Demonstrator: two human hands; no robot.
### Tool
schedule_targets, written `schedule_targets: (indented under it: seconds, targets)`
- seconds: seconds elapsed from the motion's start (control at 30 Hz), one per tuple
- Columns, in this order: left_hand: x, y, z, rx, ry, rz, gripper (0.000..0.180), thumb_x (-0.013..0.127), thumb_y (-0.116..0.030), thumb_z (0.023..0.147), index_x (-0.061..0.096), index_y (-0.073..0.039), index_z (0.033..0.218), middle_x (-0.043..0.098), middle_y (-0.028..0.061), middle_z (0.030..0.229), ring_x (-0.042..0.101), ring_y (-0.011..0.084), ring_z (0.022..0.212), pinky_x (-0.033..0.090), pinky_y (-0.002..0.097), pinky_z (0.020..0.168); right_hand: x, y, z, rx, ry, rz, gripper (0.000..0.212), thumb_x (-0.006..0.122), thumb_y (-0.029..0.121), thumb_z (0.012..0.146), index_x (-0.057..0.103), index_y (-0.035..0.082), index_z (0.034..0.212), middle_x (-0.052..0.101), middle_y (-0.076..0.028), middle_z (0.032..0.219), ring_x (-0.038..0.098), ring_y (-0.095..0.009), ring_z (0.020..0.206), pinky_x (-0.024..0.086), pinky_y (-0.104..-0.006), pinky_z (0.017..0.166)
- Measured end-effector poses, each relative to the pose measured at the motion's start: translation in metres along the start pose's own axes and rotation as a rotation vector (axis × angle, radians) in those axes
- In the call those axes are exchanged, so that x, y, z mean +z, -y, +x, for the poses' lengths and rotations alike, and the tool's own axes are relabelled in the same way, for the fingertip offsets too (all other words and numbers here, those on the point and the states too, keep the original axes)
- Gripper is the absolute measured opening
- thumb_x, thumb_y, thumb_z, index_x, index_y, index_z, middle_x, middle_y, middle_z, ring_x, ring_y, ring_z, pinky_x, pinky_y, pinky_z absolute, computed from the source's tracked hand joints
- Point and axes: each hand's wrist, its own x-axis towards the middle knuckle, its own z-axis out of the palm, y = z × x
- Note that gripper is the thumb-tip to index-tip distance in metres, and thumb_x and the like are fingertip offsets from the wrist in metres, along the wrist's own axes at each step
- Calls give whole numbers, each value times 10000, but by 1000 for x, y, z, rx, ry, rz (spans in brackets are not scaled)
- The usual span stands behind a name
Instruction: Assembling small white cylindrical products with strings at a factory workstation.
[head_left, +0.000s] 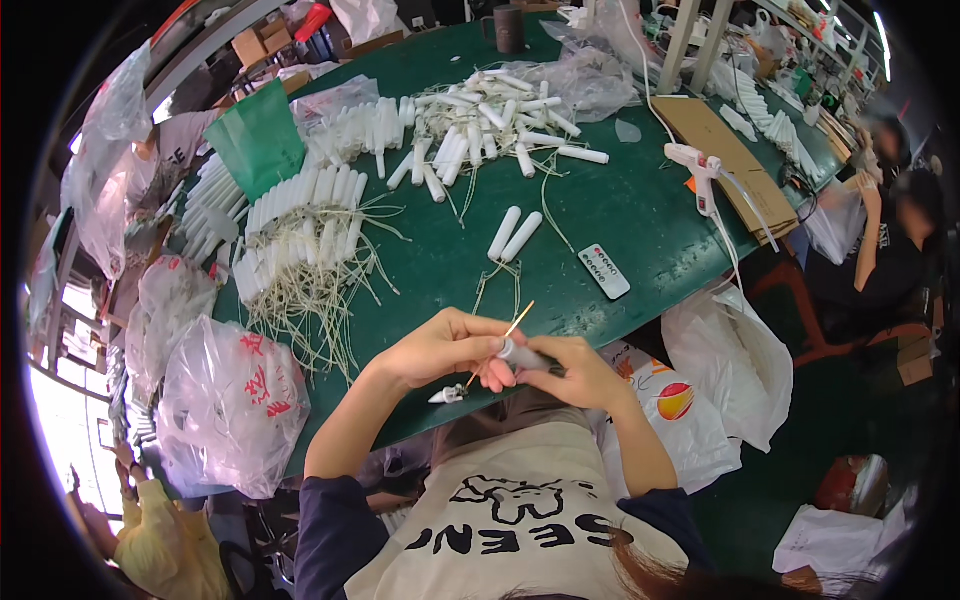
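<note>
In front of my chest, over the table's near edge, my right hand [578,370] is closed around a short whitish tube [522,356]. My left hand [450,350] meets the tube's left end, its fingers closed on a thin wooden stick [520,317] that slants up past them. Close below that hand, a small white pointed cap [447,395] with something metallic lies by the table edge. Two white tubes [515,235] with thin cords lie just beyond my hands. A white remote control [605,272] with dark buttons rests to their right.
A loose pile of corded white tubes [490,120] covers the far middle of the green table [440,260]; stacked rows [300,215] lie left. A white glue gun [700,175] sits by cardboard [725,155] at right. Plastic bags [235,400] hang at the edges. Other people sit nearby.
</note>
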Motion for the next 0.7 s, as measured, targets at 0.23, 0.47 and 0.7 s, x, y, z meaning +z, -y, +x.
schedule_targets:
  seconds: [0.23,0.47,0.7]
  targets:
    - [-48,7,22,123,-539,554,223,585,-142,885,607,58,981,680,122,803,647,133,679,519,241,639,-3,14,-12,65,-389,-107,216,637,14,777,610,-12,989,625,-101,833,585,-175,702,455,-266,615]
    - [-65,18,37,181,-955,1317,229,670,-184,778,658,4,908,670,156,808,652,258,659,497,349,629,-4,27,-14,46,-416,-225,219,643,-12,760,642,13,978,605,-73,786,511,-135,596,396,-237,524]
    - [-11,-4,32,300,-720,833,271,581,-254,897,656,5,919,659,117,883,628,177,819,494,325,686,-5,32,-12,-126,-544,-436,326,632,-80,692,659,38,995,605,-73,819,533,-156,599,420,-247,514]
